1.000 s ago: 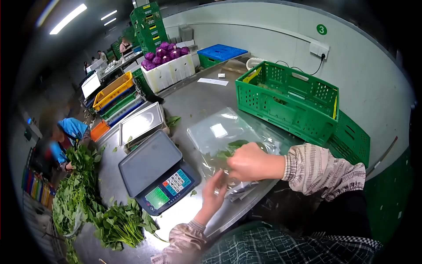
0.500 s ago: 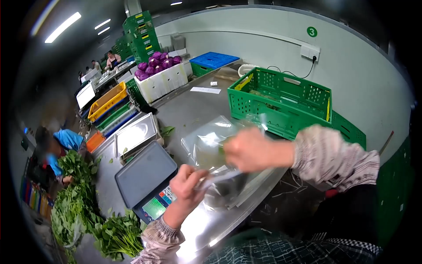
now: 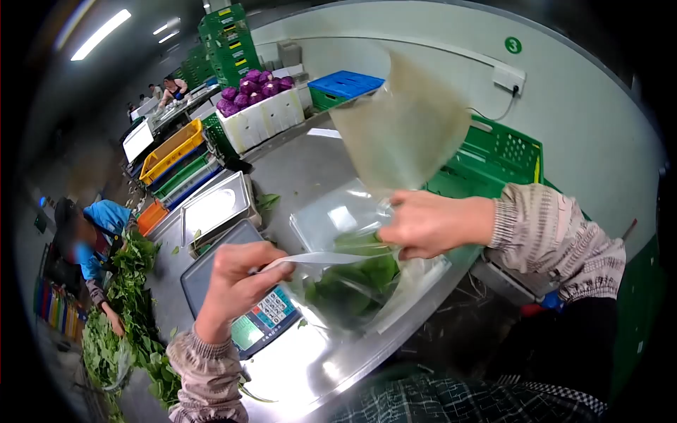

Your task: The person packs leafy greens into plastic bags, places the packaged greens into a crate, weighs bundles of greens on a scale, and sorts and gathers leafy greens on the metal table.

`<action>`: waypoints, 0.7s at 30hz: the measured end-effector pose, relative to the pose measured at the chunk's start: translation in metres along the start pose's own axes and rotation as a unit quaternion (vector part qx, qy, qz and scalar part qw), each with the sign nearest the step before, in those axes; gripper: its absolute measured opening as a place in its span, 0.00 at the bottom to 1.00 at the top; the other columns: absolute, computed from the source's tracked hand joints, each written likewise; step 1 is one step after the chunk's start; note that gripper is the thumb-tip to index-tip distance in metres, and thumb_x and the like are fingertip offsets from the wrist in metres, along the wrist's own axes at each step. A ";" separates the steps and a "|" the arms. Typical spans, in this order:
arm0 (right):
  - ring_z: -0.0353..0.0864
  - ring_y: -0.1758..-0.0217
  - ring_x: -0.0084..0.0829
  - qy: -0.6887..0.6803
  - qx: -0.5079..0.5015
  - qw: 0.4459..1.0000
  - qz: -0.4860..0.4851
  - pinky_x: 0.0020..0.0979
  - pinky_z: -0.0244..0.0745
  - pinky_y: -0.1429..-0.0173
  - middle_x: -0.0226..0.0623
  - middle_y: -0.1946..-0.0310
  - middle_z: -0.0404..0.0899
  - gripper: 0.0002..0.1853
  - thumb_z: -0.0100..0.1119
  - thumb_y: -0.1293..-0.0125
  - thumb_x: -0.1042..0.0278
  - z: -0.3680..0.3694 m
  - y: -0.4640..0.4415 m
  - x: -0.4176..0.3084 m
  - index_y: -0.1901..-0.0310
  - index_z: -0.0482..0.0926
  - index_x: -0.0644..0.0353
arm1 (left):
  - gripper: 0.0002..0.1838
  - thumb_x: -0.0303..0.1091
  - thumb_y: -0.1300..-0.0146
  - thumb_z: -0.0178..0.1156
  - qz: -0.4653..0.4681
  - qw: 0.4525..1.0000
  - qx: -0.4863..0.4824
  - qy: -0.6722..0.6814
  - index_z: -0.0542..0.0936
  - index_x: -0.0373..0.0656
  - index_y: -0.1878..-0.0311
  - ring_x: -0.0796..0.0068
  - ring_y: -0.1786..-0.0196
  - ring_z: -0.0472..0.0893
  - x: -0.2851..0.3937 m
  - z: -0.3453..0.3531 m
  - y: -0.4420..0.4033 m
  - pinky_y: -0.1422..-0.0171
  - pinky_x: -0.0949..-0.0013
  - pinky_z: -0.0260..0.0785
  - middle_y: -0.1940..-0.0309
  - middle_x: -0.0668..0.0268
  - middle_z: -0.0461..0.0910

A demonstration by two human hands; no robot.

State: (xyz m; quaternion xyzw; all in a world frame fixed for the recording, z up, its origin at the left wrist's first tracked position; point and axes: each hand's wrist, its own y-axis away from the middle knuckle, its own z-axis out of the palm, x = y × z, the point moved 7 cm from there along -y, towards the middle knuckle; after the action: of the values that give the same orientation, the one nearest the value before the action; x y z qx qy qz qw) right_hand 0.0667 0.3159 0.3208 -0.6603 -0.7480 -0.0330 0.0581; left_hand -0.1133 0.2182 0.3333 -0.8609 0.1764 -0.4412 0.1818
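Note:
My left hand [image 3: 243,278] pinches the end of a white strip [image 3: 317,258] along the edge of a clear plastic bag [image 3: 331,314]. Dark green leaves [image 3: 356,282] show through the bag. My right hand [image 3: 441,224] is closed on the bag's other side, fingertips together. Above that hand stands a blurred, translucent beige sheet [image 3: 405,120]; whether it joins the bag, I cannot tell. Behind the bag lie flat clear bags [image 3: 317,218] on the metal table [image 3: 289,166]. A digital scale [image 3: 271,314] sits just beyond my left hand, partly covered by it.
A green crate [image 3: 497,151] stands at the back right, partly hidden by the sheet. Leafy greens [image 3: 134,303] are heaped on the left, where a co-worker [image 3: 106,225] reaches into them. A white box of purple cabbages [image 3: 261,120] and a second scale [image 3: 218,208] stand farther back.
My left hand has moved left and up, drawing the white strip with it. My right hand has shifted right. The beige sheet now rises above it, and leaves show clearly in the bag.

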 end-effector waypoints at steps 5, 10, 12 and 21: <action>0.79 0.67 0.40 -0.083 0.133 0.987 0.042 0.40 0.69 0.55 0.36 0.68 0.76 0.15 0.59 0.48 0.70 0.003 0.031 0.042 0.57 0.72 0.57 | 0.05 0.27 0.41 0.62 -0.102 0.990 0.070 0.068 0.84 0.35 0.66 0.84 0.79 0.74 -0.031 -0.018 0.012 0.76 0.77 0.65 0.80 0.67 0.79; 0.76 0.66 0.39 0.108 0.282 0.952 0.056 0.37 0.71 0.61 0.38 0.69 0.76 0.16 0.54 0.52 0.78 -0.045 0.036 0.063 0.58 0.74 0.62 | 0.11 0.34 0.33 0.58 -0.094 0.954 0.270 0.094 0.80 0.37 0.68 0.85 0.78 0.73 -0.018 -0.047 -0.014 0.76 0.78 0.64 0.76 0.63 0.80; 0.78 0.63 0.37 0.144 0.314 0.938 0.040 0.39 0.73 0.54 0.37 0.66 0.77 0.15 0.56 0.51 0.77 -0.069 0.064 0.033 0.59 0.76 0.61 | 0.07 0.32 0.38 0.61 0.039 0.959 0.277 -0.046 0.80 0.39 0.70 0.82 0.78 0.73 0.040 -0.048 0.004 0.76 0.76 0.63 0.76 0.63 0.79; 0.76 0.49 0.31 -0.113 0.020 0.982 0.150 0.42 0.63 0.39 0.33 0.56 0.79 0.13 0.58 0.44 0.67 0.192 0.190 -0.160 0.56 0.79 0.57 | 0.19 0.27 0.52 0.61 0.103 0.949 -0.209 -0.212 0.78 0.38 0.53 0.71 0.69 0.77 0.010 0.205 0.241 0.65 0.71 0.72 0.68 0.64 0.73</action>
State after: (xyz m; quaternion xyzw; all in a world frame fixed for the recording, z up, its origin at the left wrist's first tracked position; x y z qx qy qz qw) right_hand 0.2664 0.2068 0.1047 -0.7631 -0.6428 0.0661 -0.0091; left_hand 0.0264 0.0357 0.1154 -0.9305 0.3097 -0.1807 0.0751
